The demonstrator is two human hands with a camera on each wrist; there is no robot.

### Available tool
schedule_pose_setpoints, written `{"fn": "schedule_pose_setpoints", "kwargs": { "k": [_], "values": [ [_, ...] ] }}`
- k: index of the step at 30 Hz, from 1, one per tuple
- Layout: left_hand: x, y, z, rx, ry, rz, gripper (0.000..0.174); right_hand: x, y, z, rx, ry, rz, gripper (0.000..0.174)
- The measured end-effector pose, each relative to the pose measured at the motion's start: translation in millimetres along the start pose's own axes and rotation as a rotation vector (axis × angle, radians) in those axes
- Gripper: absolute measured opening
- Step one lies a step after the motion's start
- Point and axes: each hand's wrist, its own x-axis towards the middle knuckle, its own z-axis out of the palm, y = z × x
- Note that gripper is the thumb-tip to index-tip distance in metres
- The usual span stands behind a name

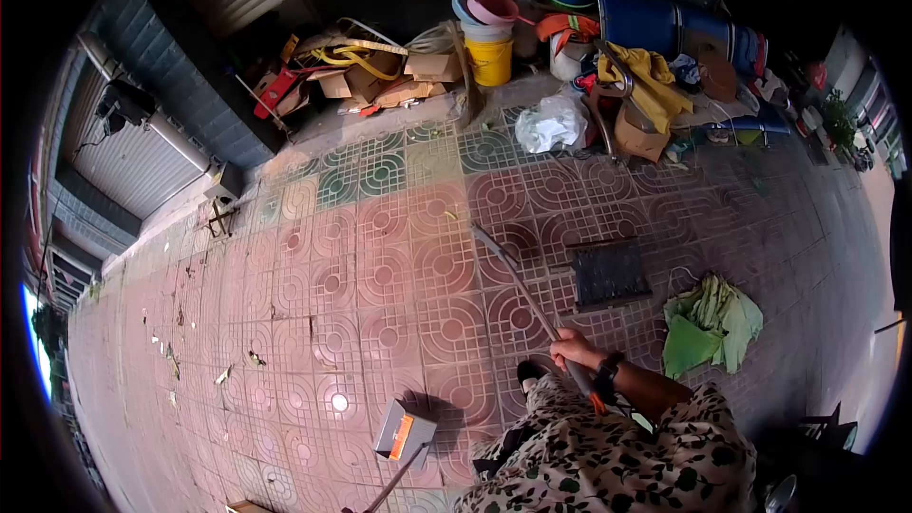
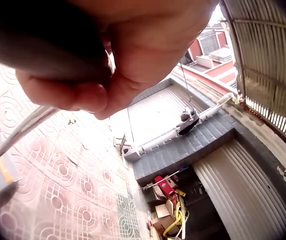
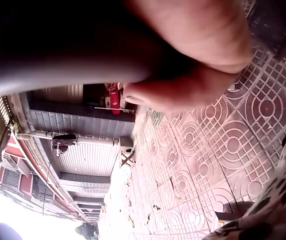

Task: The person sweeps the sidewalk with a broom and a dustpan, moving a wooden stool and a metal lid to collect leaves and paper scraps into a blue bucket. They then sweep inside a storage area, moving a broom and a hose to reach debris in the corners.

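My right hand (image 1: 577, 350) grips a long thin grey pole (image 1: 532, 296), which slants forward, its far end low over the tiles; an orange part shows behind the hand. In the right wrist view, the curled fingers (image 3: 183, 92) wrap a dark, blurred shaft. Outside the head view, my left hand (image 2: 128, 55) curls round a dark handle in the left wrist view. A thin shaft runs from it to a grey dustpan (image 2: 0, 172) with an orange label. The same dustpan (image 1: 407, 430) stands on the paving at lower centre in the head view.
Leaf bits (image 1: 223, 375) are scattered at left. A dark flat panel (image 1: 611, 274) and green leaves (image 1: 712, 328) lie at right. Further back are a white plastic bag (image 1: 553, 125), cardboard (image 1: 432, 66), a yellow bucket (image 1: 490, 62) and blue barrels (image 1: 638, 25).
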Motion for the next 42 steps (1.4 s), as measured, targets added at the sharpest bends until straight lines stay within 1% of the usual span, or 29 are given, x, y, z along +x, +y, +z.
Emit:
{"fn": "schedule_pose_setpoints", "kwargs": {
  "k": [1,3,5,6,7,8,9,12,14,15,17,19,21,23,24,25,26,27,28,29,30,31,34,35,37,39,40,41,42],
  "values": [
    [22.4,-3.2,10.3,0.106,-0.026,0.074,0.049,11.5,-10.8,-15.9,-0.006,0.061,-0.007,0.012],
    [30.1,21.8,59.2,0.134,-0.023,0.209,0.04,31.3,-42.5,-38.8,0.013,0.194,-0.019,0.011],
    [79.8,22.4,76.4,0.214,-0.046,0.168,0.028,56.5,-66.7,-62.4,0.073,0.242,-0.056,0.011],
    [58.9,55.4,113.7,0.205,-0.077,0.225,0.019,72.3,-76.5,-76.2,0.079,0.256,-0.064,0.012],
    [39.4,88.9,149.9,0.206,-0.066,0.212,0.014,91.4,-82.7,-88.6,0.086,0.271,-0.07,0.012],
    [50.2,97.9,163.7,0.234,-0.07,0.166,0.014,110.2,-85.7,-96.0,0.117,0.321,-0.098,0.01],
    [64.7,106.7,179.8,0.26,-0.076,0.12,0.014,113.5,-108.6,-92.9,0.163,0.336,-0.073,0.011],
    [106.5,133.0,237.0,0.238,-0.113,0.122,0.013,182.2,-124.5,-94.0,0.241,0.367,-0.042,0.018],
    [138.6,149.5,270.6,0.261,-0.167,0.096,0.011,223.9,-138.6,-75.9,0.371,0.256,0.072,0.015],
    [149.7,159.8,293.2,0.25,-0.18,0.092,0.011,229.3,-161.5,-48.8,0.285,0.257,0.109,0.015],
    [161.9,183.8,327.3,0.291,-0.229,0.114,0.011,285.6,-141.7,-12.1,0.277,0.121,0.137,0.015],
    [192.4,197.9,359.3,0.283,-0.248,0.125,0.011,282.0,-197.0,50.8,0.235,0.057,0.124,0.02],
    [210.1,214.4,382.5,0.217,-0.294,0.105,0.011,286.5,-241.9,92.6,0.301,-0.041,0.143,0.018],
    [224.2,231.1,402.2,0.242,-0.328,0.093,0.011,306.9,-282.1,94.2,0.667,-0.354,0.359,0.019],
    [225.6,241.1,417.7,0.281,-0.337,0.108,0.012,338.0,-281.3,86.9,0.954,-0.441,0.435,0.024],
    [229.2,248.0,433.6,0.314,-0.345,0.125,0.012,369.1,-274.0,76.1,1.198,-0.755,0.411,0.024],
    [248.3,236.6,438.9,0.237,-0.411,0.149,0.013,380.0,-287.2,74.0,1.141,-0.776,0.412,0.016],
    [252.2,238.8,447.4,0.237,-0.411,0.145,0.013,387.1,-301.3,74.6,1.09,-0.797,0.417,0.008],
    [253.1,241.1,455.0,0.264,-0.397,0.111,0.014,367.1,-338.3,82.5,0.859,-0.581,0.337,0.009],
    [253.5,243.1,462.3,0.291,-0.383,0.077,0.014,349.6,-371.1,88.6,0.626,-0.368,0.259,0.025],
    [253.6,244.4,469.4,0.303,-0.349,0.063,0.015,362.9,-374.7,83.2,0.34,-0.339,0.158,0.05],
    [253.1,246.4,478.2,0.3,-0.35,0.061,0.015,372.2,-381.1,71.9,0.213,-0.3,0.102,0.056],
    [244.3,259.0,508.9,0.328,-0.221,0.027,0.016,396.9,-404.1,25.5,0.034,-0.13,-0.029,0.06],
    [238.2,263.9,523.0,0.324,-0.2,0.059,0.017,407.3,-412.8,5.9,0.096,-0.115,-0.044,0.061],
    [231.5,266.0,552.0,0.295,-0.137,0.065,0.018,430.3,-450.3,-25.3,-0.022,0.072,-0.013,0.065],
    [231.8,265.8,581.4,0.283,-0.113,0.081,0.018,454.6,-485.7,-63.7,0.031,0.214,0.029,0.061],
    [228.3,269.8,599.4,0.285,-0.061,0.056,0.019,480.5,-495.9,-86.1,-0.117,0.288,-0.003,0.061],
    [226.8,273.4,616.7,0.284,-0.009,0.034,0.019,498.1,-506.2,-112.4,-0.121,0.31,-0.022,0.055],
    [234.3,268.5,626.9,0.24,-0.006,0.081,0.02,522.8,-514.6,-137.6,-0.205,0.31,-0.037,0.05]
  ]
}}
